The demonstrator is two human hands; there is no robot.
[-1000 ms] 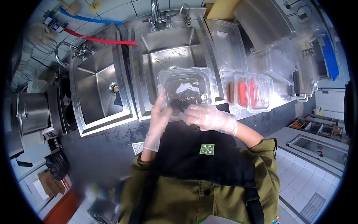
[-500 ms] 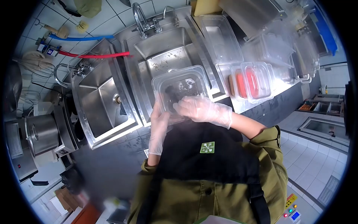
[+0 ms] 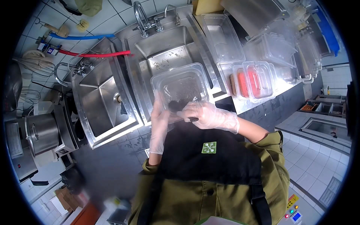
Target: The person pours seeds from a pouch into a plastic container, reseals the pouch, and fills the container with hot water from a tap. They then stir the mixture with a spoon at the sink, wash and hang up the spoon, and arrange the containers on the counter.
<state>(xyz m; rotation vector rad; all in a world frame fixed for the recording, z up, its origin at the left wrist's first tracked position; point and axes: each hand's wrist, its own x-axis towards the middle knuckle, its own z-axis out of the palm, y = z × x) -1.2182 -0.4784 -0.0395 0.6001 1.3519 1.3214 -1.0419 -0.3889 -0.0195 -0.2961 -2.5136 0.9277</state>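
A clear plastic food container (image 3: 198,70) is tilted toward me at the near edge of the middle sink. My gloved left hand (image 3: 159,120) grips its left side. Inside lies a thin layer of dark, wet-looking contents with small specks. My gloved right hand (image 3: 202,115) is closed at the container's near rim, around a dark spoon-like utensil (image 3: 193,119). Its short dark end pokes out below the fingers, and a rounded dark shape shows in the container just left of them. The grip itself partly hides the utensil.
The middle sink (image 3: 165,58), with scraps in its basin, lies beyond the container under a tap (image 3: 140,18). Another sink (image 3: 101,105) is at left. Lidded clear tubs with red contents (image 3: 255,82) and an open clear bin (image 3: 221,39) stand on the right counter.
My right hand has moved slightly down and right from inside the container to its near rim. The dark utensil end now shows below my fingers. My left hand keeps its hold.
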